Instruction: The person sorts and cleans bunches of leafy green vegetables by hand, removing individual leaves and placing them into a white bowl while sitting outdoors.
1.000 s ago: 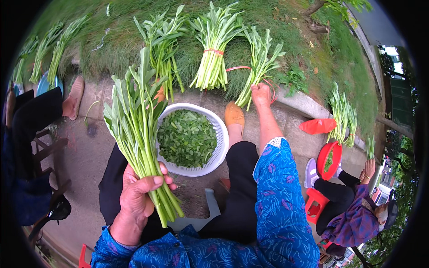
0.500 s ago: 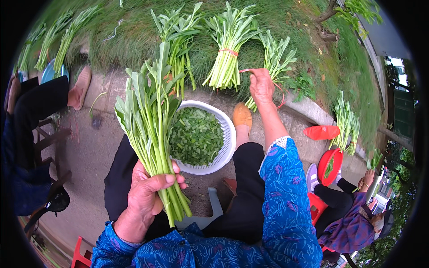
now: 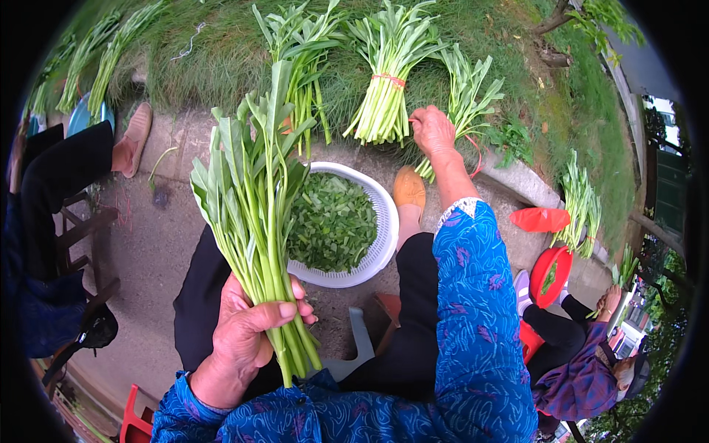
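— Grip, left?
— Our left hand [image 3: 247, 328], near half past seven, wraps firmly round loose leafy green stalks [image 3: 260, 251]; leaves point to twelve o'clock, stem ends to five.
— Grip, right?
— Our right hand [image 3: 433, 131], one o'clock: narrow pinch, apparently on a red tie [image 3: 478, 156], beside a smaller bunch [image 3: 467, 96]; fingertips partly hidden.
— Step in hand?
— We judge it to be handling the tie while we hold the loose stalks ready.
— Next move calls for?
— In our judgement, a steady left hold and a fine right pinch, clear of neighbouring stems.
— Surface and surroundings?
— Outdoors. Grey paving [image 3: 151, 284] below us; grass bank [image 3: 214, 81] from ten to two, edged by a stone kerb [image 3: 526, 184]. Tied bundle [image 3: 380, 111], half past twelve. White basket [image 3: 388, 229] of chopped greens [image 3: 332, 221], dial centre. Red basin [image 3: 565, 266], half past three; seated co-worker [image 3: 580, 376], four.
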Tool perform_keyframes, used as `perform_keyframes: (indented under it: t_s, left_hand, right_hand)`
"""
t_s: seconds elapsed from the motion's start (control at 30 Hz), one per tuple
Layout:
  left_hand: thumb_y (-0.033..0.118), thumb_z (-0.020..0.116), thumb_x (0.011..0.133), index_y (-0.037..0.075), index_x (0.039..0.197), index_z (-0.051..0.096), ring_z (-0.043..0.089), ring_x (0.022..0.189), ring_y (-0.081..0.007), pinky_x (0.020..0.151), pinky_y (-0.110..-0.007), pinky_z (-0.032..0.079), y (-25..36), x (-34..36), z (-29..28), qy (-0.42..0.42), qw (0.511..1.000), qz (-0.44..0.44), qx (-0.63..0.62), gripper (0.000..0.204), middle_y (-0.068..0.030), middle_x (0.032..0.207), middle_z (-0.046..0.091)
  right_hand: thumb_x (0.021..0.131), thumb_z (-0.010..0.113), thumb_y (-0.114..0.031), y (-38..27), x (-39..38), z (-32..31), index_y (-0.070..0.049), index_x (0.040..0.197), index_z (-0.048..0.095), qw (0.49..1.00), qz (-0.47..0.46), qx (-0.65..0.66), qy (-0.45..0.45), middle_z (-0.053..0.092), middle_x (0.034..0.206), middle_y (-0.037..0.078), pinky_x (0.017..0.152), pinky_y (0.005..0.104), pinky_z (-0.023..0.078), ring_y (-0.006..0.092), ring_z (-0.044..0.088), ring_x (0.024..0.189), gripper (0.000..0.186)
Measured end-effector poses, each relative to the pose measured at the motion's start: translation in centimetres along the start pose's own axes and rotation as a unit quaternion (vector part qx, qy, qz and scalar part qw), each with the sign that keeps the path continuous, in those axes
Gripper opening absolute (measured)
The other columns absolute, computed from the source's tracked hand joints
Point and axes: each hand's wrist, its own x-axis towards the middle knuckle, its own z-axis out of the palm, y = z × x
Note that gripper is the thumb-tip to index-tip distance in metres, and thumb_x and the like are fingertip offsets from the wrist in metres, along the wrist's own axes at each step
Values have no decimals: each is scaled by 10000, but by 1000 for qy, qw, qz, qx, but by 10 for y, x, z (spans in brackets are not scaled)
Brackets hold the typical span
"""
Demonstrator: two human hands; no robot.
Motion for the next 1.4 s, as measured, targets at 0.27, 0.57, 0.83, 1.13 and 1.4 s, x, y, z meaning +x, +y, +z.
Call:
perform_keyframes:
  t_s: [0.27,0.57,0.83,1.13,1.4]
  left_hand:
    - [-68,631,710,-25,1117,521,673,748,-240,710,-424,591,-4,2,0,-14,1000,-6,7,424,-144,911,641]
    - [-75,625,709,-17,1120,517,672,754,-243,707,-428,589,-4,2,2,-13,1000,-9,6,429,-144,910,638]
    - [-68,627,708,-19,1118,522,674,753,-246,708,-429,588,-5,1,-1,-11,1000,-7,5,426,-144,914,638]
    - [-73,622,711,-20,1118,529,679,762,-242,714,-422,593,-4,0,-1,-7,1000,-5,4,422,-142,917,642]
    - [-83,612,712,-14,1119,522,677,755,-240,710,-423,591,-6,1,-2,-10,1000,-10,7,422,-142,916,641]
  right_hand:
    - [864,643,-102,35,2,12,-53,968,705,830,238,480,151,653,786,29,683,329,501,187,622,717,131]
    - [747,698,-134,35,-6,5,-141,1177,656,957,217,149,122,611,1148,109,908,415,484,296,591,1025,433]
    - [653,675,-122,-14,-7,-37,-186,1223,625,991,-7,-71,116,504,1323,70,971,439,376,283,464,1189,576]
    - [761,669,-161,0,-1,-23,-156,869,749,992,35,-75,91,664,917,50,867,431,396,261,536,999,134]
    - [901,574,-43,34,4,-6,3,969,709,739,300,560,223,685,803,62,725,252,469,126,614,739,158]
